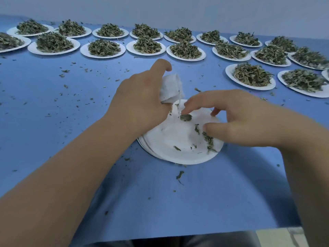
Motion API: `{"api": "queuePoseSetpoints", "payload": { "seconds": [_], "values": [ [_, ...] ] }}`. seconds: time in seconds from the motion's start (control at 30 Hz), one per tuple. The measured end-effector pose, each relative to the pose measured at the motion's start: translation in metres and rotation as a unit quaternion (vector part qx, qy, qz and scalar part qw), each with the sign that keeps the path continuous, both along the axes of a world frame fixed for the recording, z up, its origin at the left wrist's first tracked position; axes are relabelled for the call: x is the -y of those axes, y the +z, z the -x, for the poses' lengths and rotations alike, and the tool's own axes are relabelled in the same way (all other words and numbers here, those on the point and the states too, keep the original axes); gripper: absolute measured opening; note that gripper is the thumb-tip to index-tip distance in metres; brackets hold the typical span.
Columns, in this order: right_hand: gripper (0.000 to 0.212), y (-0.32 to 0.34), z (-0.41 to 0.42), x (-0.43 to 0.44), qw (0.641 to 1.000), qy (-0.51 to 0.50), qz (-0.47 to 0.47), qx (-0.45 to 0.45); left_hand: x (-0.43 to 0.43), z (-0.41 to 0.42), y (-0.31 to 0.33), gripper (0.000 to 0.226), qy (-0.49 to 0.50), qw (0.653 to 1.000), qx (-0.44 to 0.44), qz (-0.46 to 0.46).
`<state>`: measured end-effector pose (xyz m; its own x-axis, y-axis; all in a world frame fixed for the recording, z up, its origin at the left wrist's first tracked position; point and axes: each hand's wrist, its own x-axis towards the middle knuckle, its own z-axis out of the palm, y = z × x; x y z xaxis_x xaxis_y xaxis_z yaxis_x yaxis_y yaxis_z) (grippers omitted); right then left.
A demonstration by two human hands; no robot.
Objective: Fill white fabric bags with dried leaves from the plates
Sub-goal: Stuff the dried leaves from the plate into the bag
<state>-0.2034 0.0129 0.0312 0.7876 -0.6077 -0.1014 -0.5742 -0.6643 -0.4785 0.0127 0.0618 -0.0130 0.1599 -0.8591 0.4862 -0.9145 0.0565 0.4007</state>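
Your left hand (140, 102) grips the white bag (170, 86) bunched in its fingers, held just above the far rim of the near plate (170, 150). Your right hand (236, 118) hovers over that plate, fingers loosely spread and holding nothing, forefinger beside a leaf (186, 117). Few scraps remain here; the heaped plates (185, 59) stand well apart across the table (71, 122). The bag is soft and limp, so hold it by the mouth hem to keep it open. The leaves look light and brittle: pinch gently, or they will probably crumble and scatter.
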Motion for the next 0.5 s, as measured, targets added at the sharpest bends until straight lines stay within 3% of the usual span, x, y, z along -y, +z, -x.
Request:
{"api": "queuePoseSetpoints", "payload": {
  "seconds": [0.17,0.43,0.5],
  "values": [
    [0.042,0.002,-0.001,-0.004,0.995,0.043,0.01,-0.089,0.001,-0.001,-0.003,0.058,0.006,0.999,0.054,-0.007],
    [0.024,0.011,0.004,-0.006,0.997,0.037,0.02,-0.069,0.004,-0.002,-0.007,0.043,0.002,0.998,0.061,-0.001],
    [0.031,0.014,0.007,-0.009,0.996,0.038,-0.005,-0.085,0.005,-0.003,-0.009,0.042,0.002,0.998,0.066,0.007]
  ]
}}
